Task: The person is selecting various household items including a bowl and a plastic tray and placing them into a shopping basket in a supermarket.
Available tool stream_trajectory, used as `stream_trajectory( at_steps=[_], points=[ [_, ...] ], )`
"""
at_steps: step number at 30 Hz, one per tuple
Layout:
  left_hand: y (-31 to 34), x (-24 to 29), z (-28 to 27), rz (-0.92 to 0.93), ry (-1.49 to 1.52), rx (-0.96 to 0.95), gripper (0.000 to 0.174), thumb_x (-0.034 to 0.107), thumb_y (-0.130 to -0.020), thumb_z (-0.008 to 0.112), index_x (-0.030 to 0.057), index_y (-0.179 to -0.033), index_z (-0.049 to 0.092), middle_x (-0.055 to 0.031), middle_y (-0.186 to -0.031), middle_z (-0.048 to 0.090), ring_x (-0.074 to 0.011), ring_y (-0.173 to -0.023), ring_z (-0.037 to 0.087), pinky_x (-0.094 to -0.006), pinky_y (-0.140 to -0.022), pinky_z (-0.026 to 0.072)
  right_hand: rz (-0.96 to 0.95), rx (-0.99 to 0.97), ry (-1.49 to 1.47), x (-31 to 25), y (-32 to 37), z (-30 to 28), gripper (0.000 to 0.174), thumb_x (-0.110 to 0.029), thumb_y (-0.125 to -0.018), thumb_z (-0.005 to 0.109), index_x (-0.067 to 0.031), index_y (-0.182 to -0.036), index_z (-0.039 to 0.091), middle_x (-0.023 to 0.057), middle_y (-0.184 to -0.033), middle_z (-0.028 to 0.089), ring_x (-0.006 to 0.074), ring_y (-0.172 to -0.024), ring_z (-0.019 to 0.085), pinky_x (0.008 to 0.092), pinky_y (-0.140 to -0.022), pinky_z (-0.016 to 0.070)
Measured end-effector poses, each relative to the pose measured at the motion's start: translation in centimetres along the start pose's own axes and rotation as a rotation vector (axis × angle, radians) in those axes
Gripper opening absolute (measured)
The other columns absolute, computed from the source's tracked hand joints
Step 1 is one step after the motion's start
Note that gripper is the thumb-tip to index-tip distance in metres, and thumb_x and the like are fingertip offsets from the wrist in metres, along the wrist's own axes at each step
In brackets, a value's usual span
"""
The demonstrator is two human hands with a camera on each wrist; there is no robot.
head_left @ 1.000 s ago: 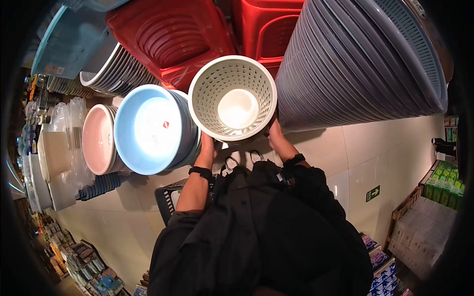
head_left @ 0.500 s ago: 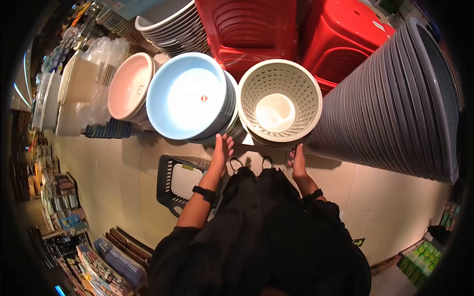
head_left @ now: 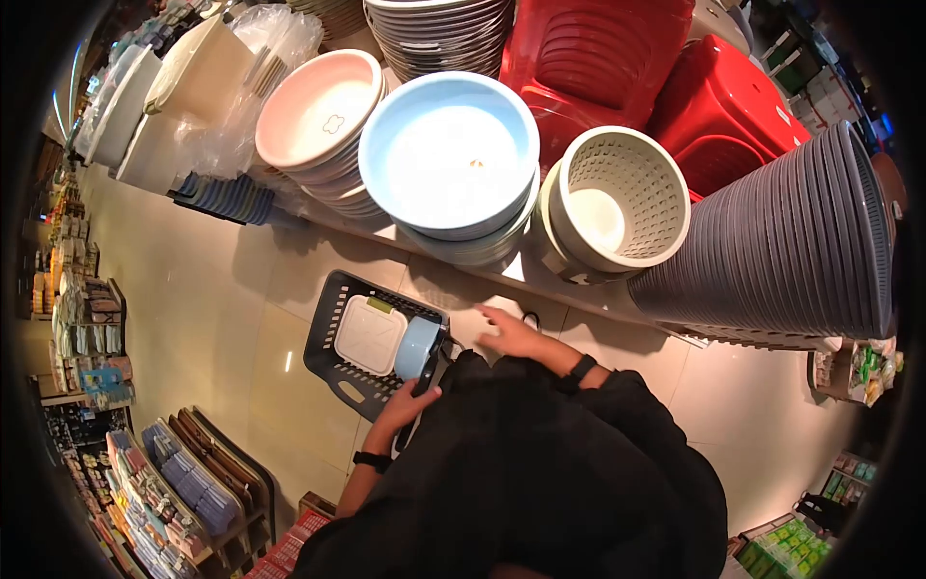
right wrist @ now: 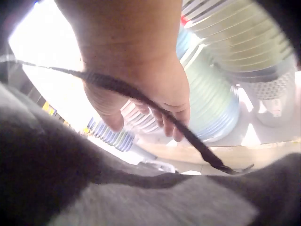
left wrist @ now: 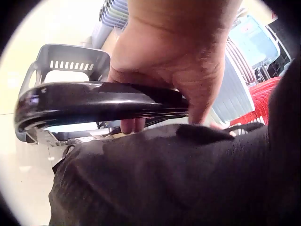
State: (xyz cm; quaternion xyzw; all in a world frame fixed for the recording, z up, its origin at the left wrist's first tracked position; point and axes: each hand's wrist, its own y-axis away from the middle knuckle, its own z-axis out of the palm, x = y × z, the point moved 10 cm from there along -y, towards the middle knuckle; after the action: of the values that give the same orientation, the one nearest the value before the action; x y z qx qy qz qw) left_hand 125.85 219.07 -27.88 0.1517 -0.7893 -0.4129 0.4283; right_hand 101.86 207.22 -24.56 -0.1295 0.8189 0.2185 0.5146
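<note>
In the head view a dark grey shopping basket (head_left: 320, 340) hangs or stands left of the body, with a white-lidded box (head_left: 371, 334) and a light blue container (head_left: 417, 347) in it. My left hand (head_left: 395, 409) is at its near side. The left wrist view shows that hand (left wrist: 174, 56) gripping the glossy black basket handle (left wrist: 103, 100), fingers curled beneath it. My right hand (head_left: 519, 336) holds nothing and reaches leftward across the front of the body, right of the basket. Seen from the right wrist, its fingers (right wrist: 181, 115) hang loosely, and a dark strap (right wrist: 146, 100) crosses in front.
Ahead on a low shelf edge (head_left: 579, 301) stand stacks of pink basins (head_left: 323, 106), blue basins (head_left: 449, 145), cream perforated bins (head_left: 627, 193) and grey baskets (head_left: 772, 241). Red stools (head_left: 598, 58) rise behind. Goods racks (head_left: 203, 482) line the lower left.
Both hands have left the cream bin, which now sits among the stacks. The left hand has moved down to the basket handle; the right hand has swung leftward. The view has shifted left.
</note>
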Motion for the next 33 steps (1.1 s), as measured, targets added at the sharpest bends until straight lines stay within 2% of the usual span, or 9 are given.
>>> stream_trajectory(
  at_steps=[2, 6, 8, 9, 13, 16, 22, 25, 33],
  points=[
    [1.2, 0.6, 0.2, 0.093, -0.093, 0.03, 0.056, 0.045, -0.084, 0.069, 0.0046, -0.122, 0.061, -0.0194, -0.107, 0.069, -0.0314, -0.104, 0.065, -0.0375, -0.09, 0.0485, -0.28, -0.154, 0.284, -6.9, -1.5, 4.1, 0.073, -0.023, -0.081, 0.067, -0.0077, -0.146, 0.036, 0.0293, -0.142, 0.041, 0.0388, -0.129, 0.045, 0.0406, -0.106, 0.0399],
    [0.3, -0.2, -0.2, 0.318, 0.135, 0.067, 0.038, 0.039, -0.088, 0.065, 0.0072, -0.109, 0.066, -0.0184, -0.093, 0.069, -0.0326, -0.094, 0.068, -0.038, -0.082, 0.0502, -0.394, -0.274, 0.488, -10.5, -3.8, 11.0, 0.058, -0.017, -0.077, 0.066, -0.0069, -0.132, 0.051, 0.0254, -0.13, 0.053, 0.0393, -0.121, 0.052, 0.0425, -0.1, 0.0448],
    [-0.1, 0.2, -0.8, 0.333, 0.108, 0.059, 0.027, 0.027, -0.089, 0.065, 0.0032, -0.103, 0.064, -0.0102, -0.086, 0.066, -0.0159, -0.084, 0.063, -0.0323, -0.079, 0.0485, -0.199, -0.583, 0.635, -8.5, -4.7, 14.6, 0.034, -0.014, -0.074, 0.066, -0.0073, -0.107, 0.063, 0.0176, -0.11, 0.063, 0.0363, -0.109, 0.059, 0.0441, -0.091, 0.0496],
    [1.3, 1.5, -2.2, 0.295, 0.117, 0.113, 0.022, 0.024, -0.09, 0.063, 0.0029, -0.097, 0.063, -0.0079, -0.082, 0.066, -0.0163, -0.079, 0.062, -0.0337, -0.074, 0.049, -0.273, -0.468, 0.61, -9.7, -5.2, 14.2, 0.017, -0.015, -0.073, 0.066, -0.0072, -0.089, 0.062, 0.0121, -0.095, 0.065, 0.0341, -0.1, 0.062, 0.0451, -0.082, 0.0517],
    [0.4, 0.8, -5.0, 0.305, 0.126, 0.255, 0.025, 0.028, -0.089, 0.063, 0.0037, -0.097, 0.063, -0.0104, -0.079, 0.066, -0.0226, -0.074, 0.065, -0.0365, -0.07, 0.0499, -0.31, -0.425, 0.553, -9.9, -7.5, 14.8, 0.022, -0.013, -0.071, 0.069, -0.0091, -0.091, 0.061, 0.0112, -0.097, 0.065, 0.0336, -0.1, 0.062, 0.0436, -0.081, 0.0517],
    [0.2, 0.8, -8.2, 0.199, -0.014, 0.371, 0.033, 0.039, -0.084, 0.064, 0.0072, -0.094, 0.064, -0.0172, -0.08, 0.066, -0.0345, -0.076, 0.066, -0.0409, -0.068, 0.0498, -0.324, -0.415, 0.567, -11.1, -9.7, 15.1, 0.023, -0.013, -0.071, 0.069, -0.0089, -0.092, 0.061, 0.011, -0.095, 0.065, 0.0327, -0.098, 0.062, 0.0439, -0.08, 0.0518],
    [0.0, -0.1, -13.0, 0.127, 0.013, 0.427, 0.036, 0.041, -0.082, 0.065, 0.0066, -0.09, 0.063, -0.0161, -0.079, 0.066, -0.0335, -0.078, 0.066, -0.0423, -0.07, 0.049, -0.382, -0.462, 0.555, -12.0, -14.6, 18.0, 0.023, -0.015, -0.073, 0.069, -0.0086, -0.093, 0.059, 0.0119, -0.093, 0.065, 0.0342, -0.094, 0.063, 0.0453, -0.077, 0.0517],
    [-0.5, -1.5, -15.0, 0.034, -0.059, 0.454, 0.037, 0.042, -0.082, 0.063, 0.0071, -0.094, 0.063, -0.0205, -0.085, 0.067, -0.0405, -0.085, 0.064, -0.0467, -0.074, 0.0491, -0.409, -0.448, 0.572, -13.1, -16.0, 19.1, 0.022, -0.018, -0.076, 0.067, -0.0077, -0.093, 0.058, 0.0136, -0.094, 0.065, 0.0352, -0.094, 0.063, 0.0463, -0.076, 0.0511],
    [-1.6, -2.1, -20.3, 0.104, -0.041, 0.486, 0.035, 0.04, -0.082, 0.064, 0.0064, -0.091, 0.064, -0.02, -0.084, 0.066, -0.0396, -0.084, 0.064, -0.0463, -0.073, 0.0491, -0.379, -0.437, 0.557, -15.1, -20.3, 21.5, 0.027, -0.016, -0.074, 0.068, -0.0067, -0.096, 0.057, 0.0155, -0.098, 0.064, 0.0368, -0.097, 0.062, 0.0477, -0.079, 0.0498]
  ],
)
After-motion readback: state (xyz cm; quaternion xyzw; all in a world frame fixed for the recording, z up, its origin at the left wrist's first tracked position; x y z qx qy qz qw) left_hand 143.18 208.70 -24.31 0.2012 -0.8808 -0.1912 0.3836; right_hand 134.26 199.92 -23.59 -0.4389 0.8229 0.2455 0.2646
